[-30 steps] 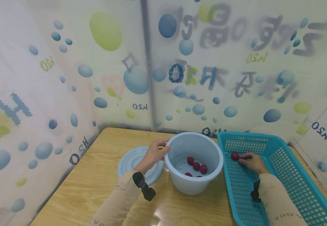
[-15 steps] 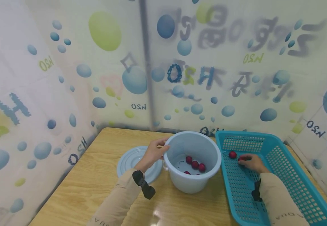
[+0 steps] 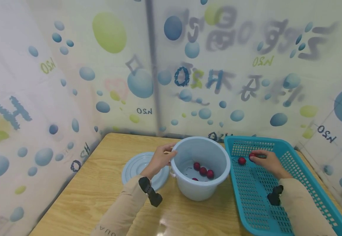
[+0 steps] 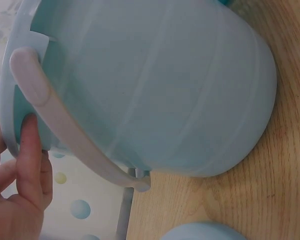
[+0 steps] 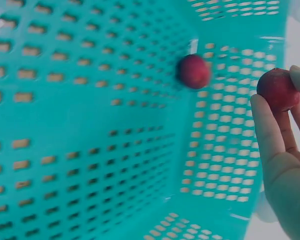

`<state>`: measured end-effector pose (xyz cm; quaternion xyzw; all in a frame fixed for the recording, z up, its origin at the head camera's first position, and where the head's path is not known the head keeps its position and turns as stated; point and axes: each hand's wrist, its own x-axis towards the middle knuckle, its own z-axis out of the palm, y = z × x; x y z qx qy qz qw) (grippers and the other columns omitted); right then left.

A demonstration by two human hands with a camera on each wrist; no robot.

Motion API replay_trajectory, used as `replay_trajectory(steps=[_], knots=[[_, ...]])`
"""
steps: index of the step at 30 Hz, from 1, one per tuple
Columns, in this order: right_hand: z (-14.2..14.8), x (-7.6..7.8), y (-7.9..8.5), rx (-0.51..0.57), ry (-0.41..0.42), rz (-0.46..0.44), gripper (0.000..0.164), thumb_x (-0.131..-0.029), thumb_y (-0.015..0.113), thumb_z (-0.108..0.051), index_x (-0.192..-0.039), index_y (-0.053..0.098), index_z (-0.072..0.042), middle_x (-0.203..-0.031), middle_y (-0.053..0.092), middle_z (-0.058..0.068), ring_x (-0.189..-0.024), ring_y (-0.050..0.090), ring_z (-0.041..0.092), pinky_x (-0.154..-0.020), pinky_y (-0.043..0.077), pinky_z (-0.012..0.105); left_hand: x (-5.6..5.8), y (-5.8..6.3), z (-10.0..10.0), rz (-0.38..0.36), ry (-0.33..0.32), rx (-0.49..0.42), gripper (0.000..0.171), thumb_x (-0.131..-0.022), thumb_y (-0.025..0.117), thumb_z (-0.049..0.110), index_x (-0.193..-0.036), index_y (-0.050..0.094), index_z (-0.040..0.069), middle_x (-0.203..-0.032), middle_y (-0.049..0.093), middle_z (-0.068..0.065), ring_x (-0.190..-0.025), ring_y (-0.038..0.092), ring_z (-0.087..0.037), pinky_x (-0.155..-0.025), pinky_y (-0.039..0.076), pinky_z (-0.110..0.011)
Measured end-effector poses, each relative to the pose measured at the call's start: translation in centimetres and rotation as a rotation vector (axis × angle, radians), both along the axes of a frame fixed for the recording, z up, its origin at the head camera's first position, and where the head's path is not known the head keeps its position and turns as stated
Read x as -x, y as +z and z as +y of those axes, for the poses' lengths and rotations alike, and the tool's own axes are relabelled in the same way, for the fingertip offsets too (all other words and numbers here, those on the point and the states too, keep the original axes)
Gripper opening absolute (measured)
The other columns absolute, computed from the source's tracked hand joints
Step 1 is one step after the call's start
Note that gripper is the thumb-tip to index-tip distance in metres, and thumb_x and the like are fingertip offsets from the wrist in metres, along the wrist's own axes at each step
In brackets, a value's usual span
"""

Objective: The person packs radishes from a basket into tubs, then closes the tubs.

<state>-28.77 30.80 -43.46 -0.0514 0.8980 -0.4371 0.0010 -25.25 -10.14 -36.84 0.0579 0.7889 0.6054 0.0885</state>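
Note:
My left hand [image 3: 160, 160] grips the rim of a light-blue bucket [image 3: 199, 193], thumb over the edge and fingers beneath it. In the left wrist view the bucket's pale handle [image 4: 75, 135] hangs down beside those fingers. Several dark red plums [image 3: 203, 170] lie on the bucket's bottom, some partly hidden by the near rim. Above the turquoise basket [image 3: 247, 209] my right hand [image 3: 269, 161] pinches a red plum [image 5: 279, 90] between thumb and fingertips. Another plum [image 5: 194, 71] rests on the basket floor near its far end, left of that hand.
A round light-blue lid [image 3: 135, 167] lies on the wooden table [image 3: 82, 190], left of the bucket and partly behind my left forearm. The basket stands close to the bucket's right side. A wall sheet [image 3: 123, 75] with printed bubbles rises behind the table.
My right hand has lifted the pinched plum off the basket floor, slightly up and away. My left hand keeps its hold on the bucket's rim. The head view has shifted slightly.

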Motion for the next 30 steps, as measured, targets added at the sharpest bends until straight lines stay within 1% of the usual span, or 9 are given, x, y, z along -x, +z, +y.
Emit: replay_trajectory(steps=[1, 4, 11, 12, 16, 17, 21, 25, 30], knots=[[-0.1, -0.1, 0.4, 0.015, 0.013, 0.001, 0.053, -0.083, 0.060, -0.035, -0.116, 0.051, 0.005, -0.108, 0.055, 0.023, -0.099, 0.053, 0.034, -0.072, 0.048, 0.046, -0.3, 0.3, 0.1, 0.003, 0.000, 0.007, 0.040, -0.089, 0.052, 0.011, -0.129, 0.047, 0.008, -0.108, 0.051, -0.016, -0.097, 0.054, -0.033, -0.064, 0.053, -0.032], [-0.3, -0.1, 1.3, 0.034, 0.028, 0.020, 0.052, -0.083, 0.060, -0.035, -0.117, 0.051, 0.003, -0.109, 0.056, 0.021, -0.103, 0.052, 0.034, -0.076, 0.047, 0.046, -1.0, 1.2, 0.3, 0.013, 0.006, 0.027, 0.040, -0.089, 0.051, 0.010, -0.129, 0.046, 0.007, -0.109, 0.051, -0.018, -0.098, 0.054, -0.034, -0.064, 0.052, -0.032], [-1.2, -0.7, 4.0, 0.067, 0.093, 0.072, 0.048, -0.085, 0.058, -0.032, -0.119, 0.050, 0.001, -0.110, 0.056, 0.020, -0.102, 0.053, 0.033, -0.077, 0.048, 0.044, -1.3, 1.5, 0.4, 0.017, 0.014, 0.034, 0.040, -0.089, 0.051, 0.010, -0.128, 0.047, 0.007, -0.111, 0.051, -0.018, -0.098, 0.054, -0.033, -0.066, 0.052, -0.032], [-1.4, -0.9, 4.5, 0.070, 0.103, 0.071, 0.048, -0.085, 0.058, -0.030, -0.119, 0.050, 0.002, -0.110, 0.057, 0.020, -0.100, 0.055, 0.029, -0.076, 0.048, 0.043, -1.3, 1.5, 0.4, 0.017, 0.013, 0.033, 0.040, -0.089, 0.051, 0.011, -0.128, 0.047, 0.007, -0.112, 0.051, -0.019, -0.098, 0.054, -0.033, -0.065, 0.052, -0.032], [-2.4, -1.9, 6.6, 0.044, 0.108, 0.082, 0.047, -0.087, 0.055, -0.030, -0.122, 0.048, 0.000, -0.109, 0.058, 0.019, -0.090, 0.057, 0.008, -0.077, 0.048, 0.041, -0.4, 0.3, 0.1, 0.014, 0.004, 0.018, 0.040, -0.089, 0.052, 0.013, -0.128, 0.047, 0.010, -0.112, 0.051, -0.017, -0.098, 0.054, -0.033, -0.065, 0.052, -0.033], [-3.2, -2.6, 7.8, 0.021, 0.098, 0.073, 0.051, -0.087, 0.055, -0.033, -0.122, 0.047, 0.002, -0.110, 0.056, 0.022, -0.090, 0.057, 0.007, -0.079, 0.047, 0.043, -0.1, -0.1, 0.1, 0.017, 0.003, 0.017, 0.040, -0.089, 0.052, 0.013, -0.128, 0.048, 0.011, -0.112, 0.051, -0.017, -0.098, 0.054, -0.032, -0.065, 0.052, -0.033], [-4.3, -3.3, 9.1, 0.030, 0.135, 0.132, 0.047, -0.087, 0.054, -0.032, -0.121, 0.048, 0.001, -0.109, 0.057, 0.020, -0.085, 0.056, -0.002, -0.077, 0.049, 0.031, 0.8, -1.4, -0.1, 0.023, 0.015, 0.030, 0.038, -0.088, 0.054, 0.017, -0.127, 0.050, 0.016, -0.110, 0.052, -0.013, -0.095, 0.055, -0.027, -0.064, 0.052, -0.032], [-5.3, -3.6, 10.3, 0.072, 0.193, 0.152, 0.044, -0.087, 0.055, -0.030, -0.120, 0.049, 0.000, -0.107, 0.058, 0.019, -0.087, 0.059, 0.003, -0.075, 0.050, 0.025, 0.9, -1.5, -0.1, 0.025, 0.027, 0.048, 0.037, -0.088, 0.054, 0.017, -0.125, 0.052, 0.019, -0.110, 0.053, -0.011, -0.093, 0.056, -0.025, -0.064, 0.052, -0.032], [-6.6, -4.2, 11.6, 0.131, 0.237, 0.124, 0.047, -0.088, 0.053, -0.030, -0.124, 0.045, -0.001, -0.113, 0.054, 0.020, -0.092, 0.060, 0.009, -0.076, 0.049, 0.027, 0.8, -1.4, -0.1, 0.030, 0.023, 0.041, 0.037, -0.088, 0.053, 0.016, -0.125, 0.052, 0.018, -0.109, 0.053, -0.011, -0.094, 0.056, -0.026, -0.063, 0.052, -0.031]])
